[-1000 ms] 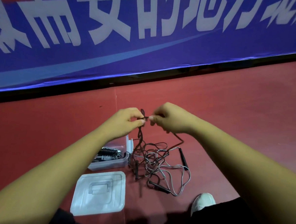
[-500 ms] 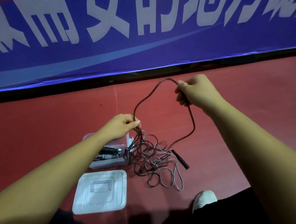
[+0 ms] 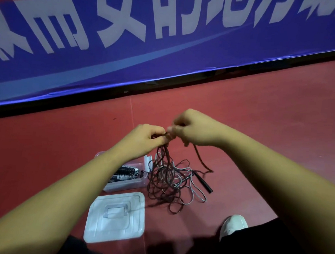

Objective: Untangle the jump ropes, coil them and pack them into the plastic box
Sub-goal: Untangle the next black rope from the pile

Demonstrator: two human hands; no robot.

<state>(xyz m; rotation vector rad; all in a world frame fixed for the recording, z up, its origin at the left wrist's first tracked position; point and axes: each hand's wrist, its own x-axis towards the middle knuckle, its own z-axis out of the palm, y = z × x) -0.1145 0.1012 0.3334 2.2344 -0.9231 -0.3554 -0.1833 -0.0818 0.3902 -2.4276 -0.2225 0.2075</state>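
Brown rope [image 3: 162, 152] pinched by curled left hand [image 3: 144, 139] and right hand [image 3: 194, 128].

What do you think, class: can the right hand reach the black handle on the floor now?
Probably yes, once it lets go of the rope: the black handle lies uncovered on the floor below the right hand, beside the tangle.

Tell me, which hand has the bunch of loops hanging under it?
The left hand: several rope loops hang below it; the right hand trails only a single dark strand.
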